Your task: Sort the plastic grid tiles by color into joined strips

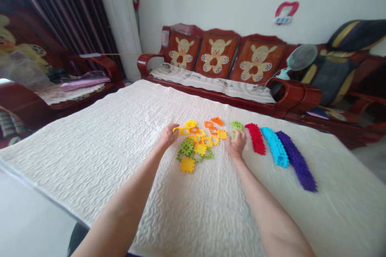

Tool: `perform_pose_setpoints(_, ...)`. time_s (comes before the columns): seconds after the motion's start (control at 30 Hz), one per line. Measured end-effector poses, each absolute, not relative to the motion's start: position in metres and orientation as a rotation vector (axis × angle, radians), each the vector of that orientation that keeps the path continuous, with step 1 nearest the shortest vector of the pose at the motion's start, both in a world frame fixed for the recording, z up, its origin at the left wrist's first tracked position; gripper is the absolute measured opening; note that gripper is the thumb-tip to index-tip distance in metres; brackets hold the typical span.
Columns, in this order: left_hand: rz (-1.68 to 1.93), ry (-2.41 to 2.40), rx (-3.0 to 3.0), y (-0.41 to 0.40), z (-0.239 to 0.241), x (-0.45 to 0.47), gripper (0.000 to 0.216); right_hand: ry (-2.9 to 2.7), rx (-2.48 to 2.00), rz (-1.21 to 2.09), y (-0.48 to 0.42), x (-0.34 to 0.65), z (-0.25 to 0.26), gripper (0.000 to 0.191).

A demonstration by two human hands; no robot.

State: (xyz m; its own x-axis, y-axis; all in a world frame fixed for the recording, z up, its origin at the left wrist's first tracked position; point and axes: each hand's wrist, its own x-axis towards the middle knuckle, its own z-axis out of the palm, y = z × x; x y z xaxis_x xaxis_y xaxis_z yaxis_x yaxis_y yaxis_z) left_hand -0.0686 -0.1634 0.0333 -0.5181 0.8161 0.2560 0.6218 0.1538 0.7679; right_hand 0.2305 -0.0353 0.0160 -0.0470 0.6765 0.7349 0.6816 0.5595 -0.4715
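A loose pile of yellow, orange and green plastic interlocking tiles (200, 142) lies on the white quilted cloth (120, 148). My left hand (168, 135) sits at the pile's left edge, fingers pinched on a yellow tile (181, 130). My right hand (237, 143) rests at the pile's right side, fingers curled on a green tile (237, 125). To the right lie three sorted rows of tiles: a red row (255, 138), a blue row (274, 151) and a purple row (297, 160).
A red wooden sofa (229, 68) with bear-print cushions stands behind the cloth. Another wooden seat (60, 88) with folded fabrics is at the left. A handheld fan (298, 60) and dark cushions (346, 56) lie at the right. Curtains hang at the back left.
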Motion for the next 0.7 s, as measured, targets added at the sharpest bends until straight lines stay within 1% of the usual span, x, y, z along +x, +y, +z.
perform_pose_setpoints(0.1, 1.268, 2.208, 1.461, -0.184, 0.024, -0.058, 0.027, -1.879, -0.866, 0.116, -0.081, 0.202, 0.019, 0.023)
perform_pose_setpoints(0.17, 1.278, 2.188, 1.518, -0.195, 0.018, -0.053, 0.027, -1.922, -0.768, 0.187, -0.113, 0.185, 0.020, 0.022)
perform_pose_setpoints(0.3, 1.320, 2.114, 1.668, -0.215, 0.011, -0.044, 0.029, -1.963, -0.718, 0.289, -0.160, 0.177, 0.017, 0.029)
perform_pose_setpoints(0.43, 1.336, 1.974, 1.880, -0.226, 0.007, -0.040, 0.029, -1.981, -0.787, 0.299, -0.171, 0.187, 0.012, 0.036)
perform_pose_setpoints(0.53, 1.268, 1.880, 2.064, -0.226, 0.005, -0.039, 0.031, -2.008, -0.840, 0.293, -0.167, 0.188, 0.009, 0.039)
perform_pose_setpoints(0.6, 1.189, 1.887, 2.123, -0.225, 0.006, -0.038, 0.033, -2.074, -0.854, 0.282, -0.165, 0.187, 0.007, 0.037)
perform_pose_setpoints(0.7, 1.088, 1.925, 2.164, -0.224, 0.008, -0.037, 0.032, -2.132, -0.865, 0.278, -0.163, 0.184, 0.004, 0.026)
